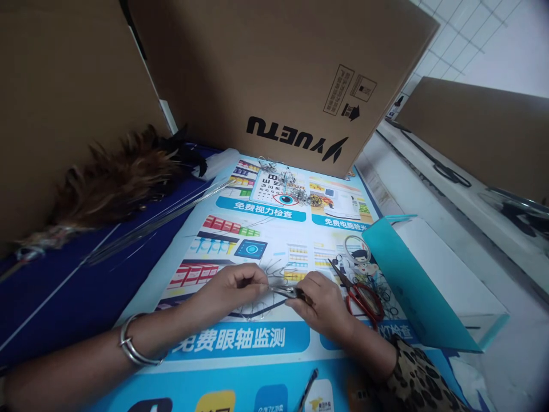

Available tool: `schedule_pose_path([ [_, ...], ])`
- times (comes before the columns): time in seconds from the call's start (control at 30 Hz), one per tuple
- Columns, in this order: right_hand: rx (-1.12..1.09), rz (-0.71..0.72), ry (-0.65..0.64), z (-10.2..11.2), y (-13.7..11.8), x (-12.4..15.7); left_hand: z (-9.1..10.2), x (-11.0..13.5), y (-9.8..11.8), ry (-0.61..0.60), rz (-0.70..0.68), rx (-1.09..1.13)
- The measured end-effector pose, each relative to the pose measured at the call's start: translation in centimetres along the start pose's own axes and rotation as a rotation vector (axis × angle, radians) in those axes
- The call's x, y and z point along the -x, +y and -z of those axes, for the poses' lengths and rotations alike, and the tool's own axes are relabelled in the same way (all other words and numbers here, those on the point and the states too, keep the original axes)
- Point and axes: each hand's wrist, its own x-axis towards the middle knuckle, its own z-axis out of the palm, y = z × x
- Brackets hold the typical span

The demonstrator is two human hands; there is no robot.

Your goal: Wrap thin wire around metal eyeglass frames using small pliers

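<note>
My left hand (244, 286), a silver bangle (128, 343) on its wrist, is closed in a pinch on a thin wire right at the pliers' tips. In my right hand (321, 303) is a pair of pliers (286, 290), jaws pointing left toward those fingertips; the palm hides most of the handles. Loose thin wires (274, 269) lie on the printed sheet (283, 359) just beyond and beneath both hands. Scissors with red handles (364, 302) rest by my right wrist, beside a scatter of small wire rings (388, 297).
Bundled long wires (158, 223) and a brown feather duster (115, 177) lie at left. Clumps of wire pieces (287, 178) sit before a large cardboard box (278, 68). At right are a coil ring (357, 250) and an open teal box (416, 292). A dark slender tool (307, 389) lies near the front.
</note>
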Motion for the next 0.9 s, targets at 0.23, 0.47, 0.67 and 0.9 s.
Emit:
schedule_pose_path([
  [0.23,0.017,-0.023,0.037,0.26,0.49,0.15,0.20,-0.19,-0.06,0.037,0.029,0.087],
  [0.47,0.052,-0.075,0.039,0.08,0.77,0.13,0.14,-0.05,-0.16,0.047,0.045,0.090],
  [0.67,0.075,-0.078,0.027,0.06,0.54,0.05,0.00,0.01,-0.18,0.061,0.050,0.086],
  [0.9,0.011,-0.069,0.026,-0.30,0.54,0.17,-0.17,0.00,-0.41,0.047,0.064,0.101],
])
